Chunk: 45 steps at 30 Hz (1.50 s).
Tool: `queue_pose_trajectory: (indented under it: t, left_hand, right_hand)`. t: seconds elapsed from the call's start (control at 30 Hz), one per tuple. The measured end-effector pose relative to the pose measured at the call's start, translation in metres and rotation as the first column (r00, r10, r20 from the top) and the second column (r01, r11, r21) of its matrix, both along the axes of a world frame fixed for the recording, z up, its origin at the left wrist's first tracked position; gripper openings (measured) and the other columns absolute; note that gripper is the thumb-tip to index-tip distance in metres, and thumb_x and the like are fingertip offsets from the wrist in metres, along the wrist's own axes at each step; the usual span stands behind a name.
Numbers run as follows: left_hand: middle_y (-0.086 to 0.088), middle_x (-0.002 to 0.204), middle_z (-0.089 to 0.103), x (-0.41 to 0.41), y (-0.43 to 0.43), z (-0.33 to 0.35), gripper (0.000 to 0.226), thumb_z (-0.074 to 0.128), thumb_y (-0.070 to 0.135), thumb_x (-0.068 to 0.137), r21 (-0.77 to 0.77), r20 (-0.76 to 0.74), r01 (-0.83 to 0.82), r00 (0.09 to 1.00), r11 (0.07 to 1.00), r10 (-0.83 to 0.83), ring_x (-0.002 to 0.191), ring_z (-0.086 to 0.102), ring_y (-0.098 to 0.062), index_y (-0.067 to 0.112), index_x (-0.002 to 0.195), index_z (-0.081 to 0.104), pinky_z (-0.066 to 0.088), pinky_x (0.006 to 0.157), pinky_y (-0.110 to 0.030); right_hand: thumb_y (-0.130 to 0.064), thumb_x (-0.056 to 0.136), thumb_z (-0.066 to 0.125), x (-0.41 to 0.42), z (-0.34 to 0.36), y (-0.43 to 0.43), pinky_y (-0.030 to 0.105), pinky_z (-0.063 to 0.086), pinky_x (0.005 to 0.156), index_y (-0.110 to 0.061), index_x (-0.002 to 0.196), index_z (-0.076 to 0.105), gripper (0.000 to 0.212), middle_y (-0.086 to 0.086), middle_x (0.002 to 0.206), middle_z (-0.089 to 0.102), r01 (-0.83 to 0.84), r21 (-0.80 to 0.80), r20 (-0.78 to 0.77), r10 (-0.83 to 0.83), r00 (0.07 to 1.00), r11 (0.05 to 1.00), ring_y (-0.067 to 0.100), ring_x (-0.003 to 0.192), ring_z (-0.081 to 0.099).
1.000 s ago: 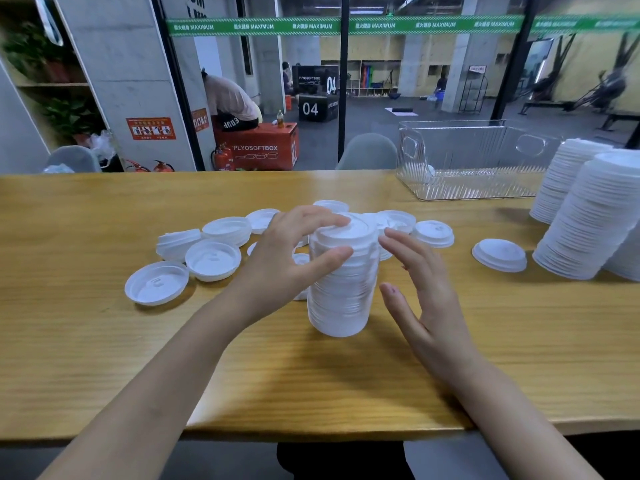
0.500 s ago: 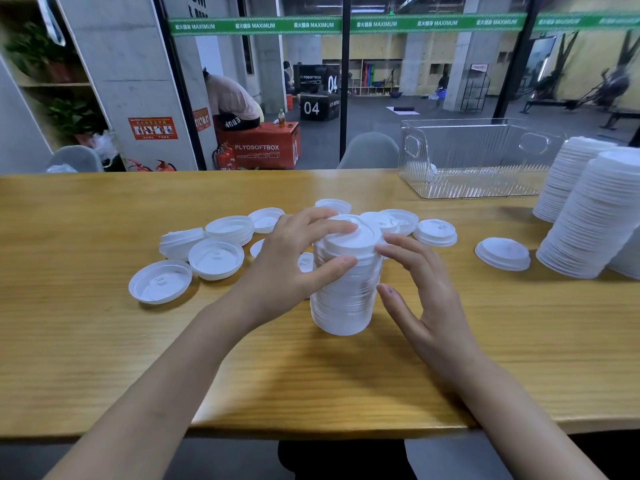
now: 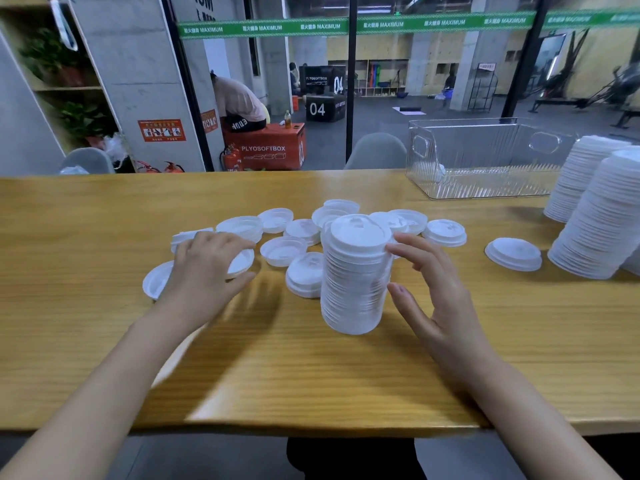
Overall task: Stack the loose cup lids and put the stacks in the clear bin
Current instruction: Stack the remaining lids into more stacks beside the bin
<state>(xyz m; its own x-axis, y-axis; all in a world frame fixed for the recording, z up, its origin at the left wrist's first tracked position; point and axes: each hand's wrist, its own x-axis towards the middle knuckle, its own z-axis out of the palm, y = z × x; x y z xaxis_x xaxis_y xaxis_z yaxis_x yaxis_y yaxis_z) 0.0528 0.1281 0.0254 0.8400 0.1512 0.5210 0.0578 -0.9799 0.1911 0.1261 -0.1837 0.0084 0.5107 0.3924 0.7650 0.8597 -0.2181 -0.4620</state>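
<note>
On the wooden table (image 3: 311, 375), nearest, the working stack (image 3: 353, 282) of white lids is stood upright at centre. The right hand (image 3: 436, 299) is held wide beside it, with fingertips (image 3: 398, 251) and thumb laid against its side and nothing clasped. The left hand (image 3: 204, 268) is spread over a loose lid (image 3: 240, 263); whether that lid is gripped cannot be told through the blur.

Judgement: the lids are light, thin, slick plastic. A tall column is likely to lean or shear, so it is best taken low and capped on top.

More scattered lids (image 3: 284, 249) lie behind. The clear bin (image 3: 467, 174) is set far right, near finished stacks (image 3: 602, 220).
</note>
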Motion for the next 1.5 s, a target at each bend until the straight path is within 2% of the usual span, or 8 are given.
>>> queue_pose_trajectory:
  t: [0.33, 0.47, 0.57, 0.67, 0.87, 1.0, 1.17, 1.5]
  left_hand:
    - [0.003, 0.075, 0.067, 0.011, 0.02, -0.022, 0.042, 0.085, -0.008, 0.059, 0.386, 0.132, -0.041, 0.991, 0.922, -0.011, 0.075, 0.064, -0.029, 0.015, 0.092, 0.071, 0.027, 0.08, -0.038]
    - [0.01, 0.084, 0.061, -0.004, -0.007, 0.004, 0.019, 0.061, 0.009, 0.092, -0.2, 0.225, 0.121, 0.972, 0.972, -0.074, 0.08, 0.057, -0.012, 0.019, 0.107, 0.067, 0.04, 0.082, -0.026]
    - [0.006, 0.086, 0.063, -0.008, -0.017, 0.018, 0.019, 0.06, 0.008, 0.095, -0.794, 0.231, 0.21, 0.972, 0.571, -0.037, 0.062, 0.053, 0.004, 0.021, 0.108, 0.063, 0.041, 0.059, -0.011]
    - [-0.002, 0.091, 0.066, -0.009, -0.01, 0.011, 0.017, 0.06, 0.006, 0.095, -0.929, 0.108, 0.114, 0.994, 0.352, -0.036, 0.064, 0.056, -0.003, 0.017, 0.109, 0.062, 0.043, 0.06, -0.017]
    - [0.006, 0.099, 0.061, -0.019, -0.01, -0.009, 0.024, 0.055, 0.004, 0.096, -0.598, 0.017, -0.008, 1.0, 0.801, 0.022, 0.087, 0.059, -0.01, 0.028, 0.1, 0.059, 0.04, 0.07, -0.004]
    - [0.013, 0.111, 0.055, -0.025, -0.013, -0.014, 0.025, 0.065, 0.027, 0.092, -0.566, -0.054, -0.002, 0.998, 0.824, -0.035, 0.11, 0.05, -0.009, 0.032, 0.114, 0.054, 0.036, 0.086, -0.018]
    - [0.024, 0.112, 0.055, -0.026, -0.014, -0.017, 0.05, 0.08, 0.038, 0.077, -0.494, -0.124, 0.017, 0.988, 0.87, -0.09, 0.107, 0.05, -0.007, 0.032, 0.12, 0.056, 0.033, 0.081, -0.005]
    - [0.034, 0.114, 0.051, -0.025, -0.02, -0.012, 0.044, 0.078, 0.045, 0.076, -0.458, 0.071, 0.098, 0.995, 0.883, -0.073, 0.114, 0.046, 0.0, 0.035, 0.114, 0.059, 0.034, 0.086, -0.006]
  right_hand:
    - [-0.036, 0.097, 0.051, 0.001, -0.001, 0.001, 0.046, 0.043, 0.104, -0.027, 0.135, 0.048, 0.039, 0.001, 0.141, 0.05, -0.004, 0.012, -0.008, 0.004, 1.0, 1.0, 0.016, 0.135, 0.043]
    - [-0.035, 0.096, 0.051, 0.002, -0.002, 0.001, 0.046, 0.043, 0.104, -0.027, 0.134, 0.048, 0.039, 0.001, 0.14, 0.05, -0.006, 0.015, -0.01, 0.006, 1.0, 1.0, 0.015, 0.136, 0.043]
    - [-0.035, 0.096, 0.051, 0.002, -0.002, 0.001, 0.047, 0.043, 0.104, -0.028, 0.134, 0.048, 0.039, 0.001, 0.14, 0.05, -0.008, 0.018, -0.011, 0.008, 1.0, 1.0, 0.015, 0.135, 0.043]
    - [-0.035, 0.096, 0.051, 0.002, -0.001, 0.001, 0.047, 0.044, 0.103, -0.029, 0.134, 0.047, 0.039, 0.0, 0.139, 0.049, -0.012, 0.023, -0.012, 0.013, 1.0, 1.0, 0.014, 0.135, 0.044]
    - [-0.036, 0.096, 0.051, 0.002, -0.002, 0.001, 0.048, 0.044, 0.103, -0.03, 0.134, 0.048, 0.039, 0.0, 0.14, 0.049, -0.005, 0.021, -0.02, 0.005, 1.0, 1.0, 0.014, 0.134, 0.044]
    - [-0.037, 0.096, 0.05, 0.001, -0.001, 0.001, 0.047, 0.044, 0.104, -0.032, 0.135, 0.047, 0.039, -0.002, 0.14, 0.048, -0.006, 0.018, -0.02, 0.006, 1.0, 1.0, 0.013, 0.135, 0.043]
    - [-0.037, 0.096, 0.051, 0.001, -0.001, 0.001, 0.046, 0.043, 0.104, -0.032, 0.134, 0.047, 0.039, -0.002, 0.14, 0.049, -0.006, 0.022, -0.026, 0.006, 1.0, 1.0, 0.014, 0.135, 0.044]
    - [-0.034, 0.096, 0.051, -0.001, 0.0, 0.001, 0.047, 0.043, 0.104, -0.031, 0.134, 0.048, 0.038, -0.001, 0.141, 0.049, -0.01, 0.016, -0.028, 0.011, 1.0, 1.0, 0.015, 0.135, 0.043]
